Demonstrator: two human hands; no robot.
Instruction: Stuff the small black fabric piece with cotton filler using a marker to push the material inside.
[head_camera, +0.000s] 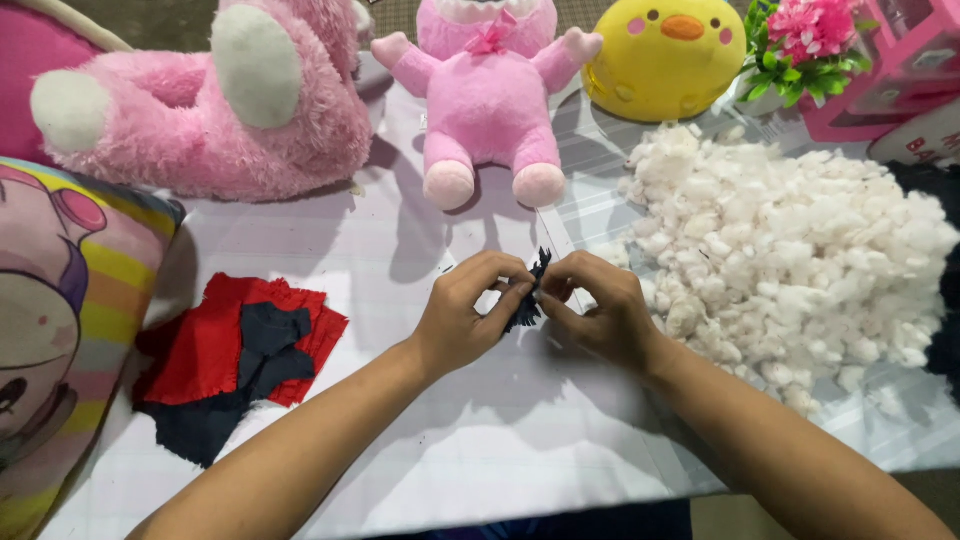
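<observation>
White fluffy stuffing (790, 250) lies heaped and loose on the pale sheet-covered counter (480, 440), and red and dark cloth scraps (240, 350) sit stacked to the left, so most work looks undone. Both hands, left (465, 315) and right (595, 310), pinch one small dark frayed fabric piece (530, 295) between them at mid-counter

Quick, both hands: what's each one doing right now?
Left hand: closed, pinching the small dark cloth piece.
Right hand: closed, pinching the same cloth piece from the other side.
</observation>
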